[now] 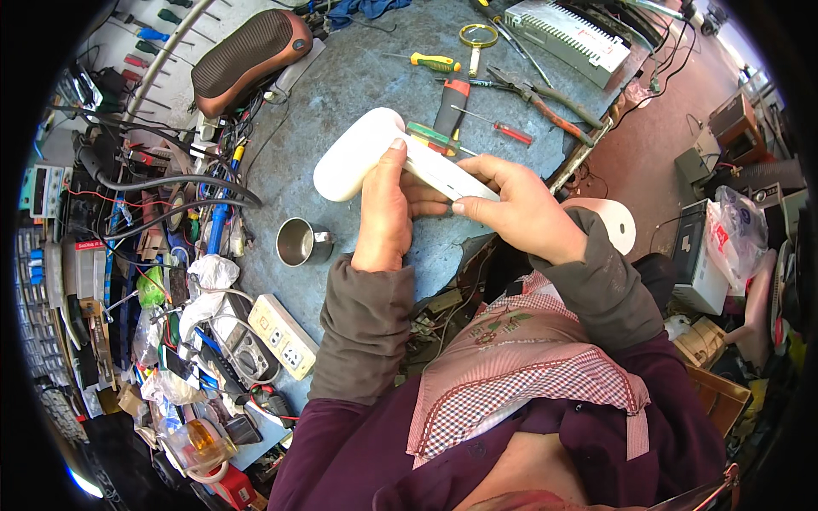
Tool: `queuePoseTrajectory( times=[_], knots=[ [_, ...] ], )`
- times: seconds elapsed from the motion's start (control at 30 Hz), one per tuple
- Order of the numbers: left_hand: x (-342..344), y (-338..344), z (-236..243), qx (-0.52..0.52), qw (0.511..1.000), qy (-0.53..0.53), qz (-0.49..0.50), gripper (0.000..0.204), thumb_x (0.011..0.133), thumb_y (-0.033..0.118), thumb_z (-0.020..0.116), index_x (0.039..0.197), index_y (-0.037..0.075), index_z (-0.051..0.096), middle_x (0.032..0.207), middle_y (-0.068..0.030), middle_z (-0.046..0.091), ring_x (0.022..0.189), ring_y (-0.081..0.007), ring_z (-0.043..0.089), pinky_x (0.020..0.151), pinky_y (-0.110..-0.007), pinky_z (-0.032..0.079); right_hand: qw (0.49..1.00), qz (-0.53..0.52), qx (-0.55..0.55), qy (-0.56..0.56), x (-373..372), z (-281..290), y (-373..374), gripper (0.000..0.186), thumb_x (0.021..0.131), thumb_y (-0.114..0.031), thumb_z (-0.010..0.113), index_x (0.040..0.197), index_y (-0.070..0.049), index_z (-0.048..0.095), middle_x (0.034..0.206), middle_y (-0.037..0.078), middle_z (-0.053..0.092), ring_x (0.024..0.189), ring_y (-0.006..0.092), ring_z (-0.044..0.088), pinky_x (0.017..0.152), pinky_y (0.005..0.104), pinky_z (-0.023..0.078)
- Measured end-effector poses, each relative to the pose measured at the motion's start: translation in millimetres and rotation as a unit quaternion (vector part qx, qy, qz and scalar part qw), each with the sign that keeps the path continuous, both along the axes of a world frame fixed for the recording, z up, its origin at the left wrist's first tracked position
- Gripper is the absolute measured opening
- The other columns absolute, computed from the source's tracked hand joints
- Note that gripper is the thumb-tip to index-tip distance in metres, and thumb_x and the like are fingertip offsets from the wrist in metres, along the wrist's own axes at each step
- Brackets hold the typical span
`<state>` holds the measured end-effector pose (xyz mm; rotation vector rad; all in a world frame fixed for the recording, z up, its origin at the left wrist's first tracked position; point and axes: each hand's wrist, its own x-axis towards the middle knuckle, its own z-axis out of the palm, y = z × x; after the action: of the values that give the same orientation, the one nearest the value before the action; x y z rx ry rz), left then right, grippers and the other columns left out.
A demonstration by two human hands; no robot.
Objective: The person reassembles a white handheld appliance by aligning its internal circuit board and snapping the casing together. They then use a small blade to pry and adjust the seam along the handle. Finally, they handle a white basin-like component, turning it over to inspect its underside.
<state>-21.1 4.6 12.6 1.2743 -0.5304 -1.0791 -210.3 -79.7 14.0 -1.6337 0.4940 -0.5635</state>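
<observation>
A white handheld device [353,158] with a rounded head and straight handle is held over the worn blue work surface [315,94]. My left hand [382,204] is closed on its neck, thumb on top near the head. My right hand [520,204] grips the far end of the handle, its thumb along the underside. Just beyond the handle lie a grey-red tool [450,111], a green screwdriver handle [426,133] and a red screwdriver [511,132], partly overlapped by the device. A metal mug [297,242] stands left of my left hand.
Pliers [569,121], a magnifier [478,36] and a grey metal unit [567,43] sit toward the back. A brown cushion-like massager [247,60] is at back left. Cluttered tools and cables line the left, with a power strip [281,336]. Boxes and appliances [694,255] crowd the floor at right.
</observation>
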Motion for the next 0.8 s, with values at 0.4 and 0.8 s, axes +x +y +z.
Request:
queuePoseTrajectory(
  times=[0.4,0.8],
  knots=[
    [-8.2,3.4,-10.8,-0.041,0.997,-0.057,-0.018,0.065,0.114,0.055,0.044,0.125,-0.005,0.068,0.094,-0.0165,0.076,0.063,-0.0211,0.074,0.050,-0.029,0.060,0.968,0.082,0.228,0.068,7.7,10.4,-4.1,0.032,0.107,-0.025,0.070,0.121,0.004,0.072,0.091,0.004,0.073,0.072,0.0104,0.067,0.061,0.0280,0.054],
    [-6.9,-1.2,-13.5,-0.152,0.985,-0.078,0.010,0.053,0.116,0.040,0.043,0.134,-0.005,0.066,0.120,-0.0123,0.074,0.112,-0.0208,0.069,0.098,-0.036,0.054,0.994,0.011,0.111,-0.010,10.9,-0.1,14.1,0.036,0.104,-0.017,0.072,0.134,0.002,0.070,0.099,0.003,0.075,0.081,0.0095,0.066,0.073,0.0295,0.053]
  ],
)
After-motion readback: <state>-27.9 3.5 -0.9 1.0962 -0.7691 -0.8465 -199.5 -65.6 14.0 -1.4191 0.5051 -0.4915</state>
